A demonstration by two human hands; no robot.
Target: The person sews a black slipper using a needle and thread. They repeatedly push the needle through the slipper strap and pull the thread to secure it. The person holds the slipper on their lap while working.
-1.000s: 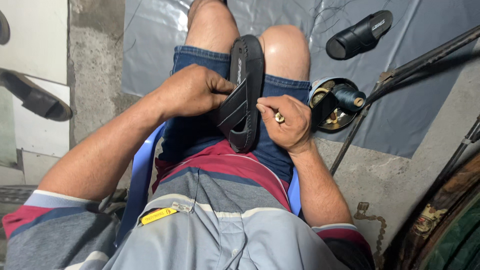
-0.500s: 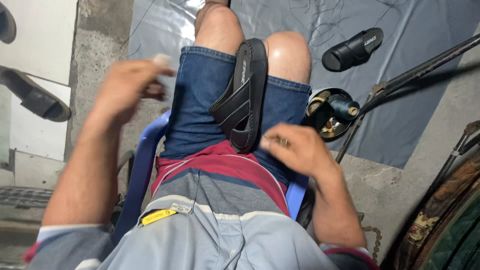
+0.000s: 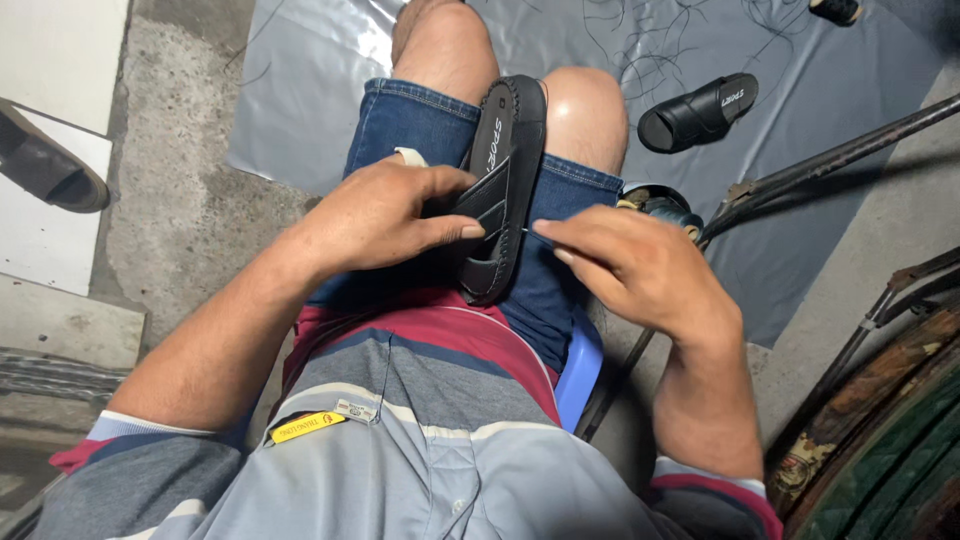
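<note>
Black slide sandal [image 3: 505,190] lies lengthwise between our denim-covered thighs [image 3: 405,130]. Our left hand [image 3: 385,215] grips its strap, fingers curled over it; our right hand [image 3: 640,270] pinches at the sandal's edge. A second sandal [image 3: 697,112] rests on grey sheeting [image 3: 290,90].

Shoe-repair workshop, sandals [image 3: 697,112], concrete floor [image 3: 190,200]

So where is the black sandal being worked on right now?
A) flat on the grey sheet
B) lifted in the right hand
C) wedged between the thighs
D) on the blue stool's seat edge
C: the black sandal stands on edge between the thighs, the left hand pressing its strap and the right hand at its side.
</note>
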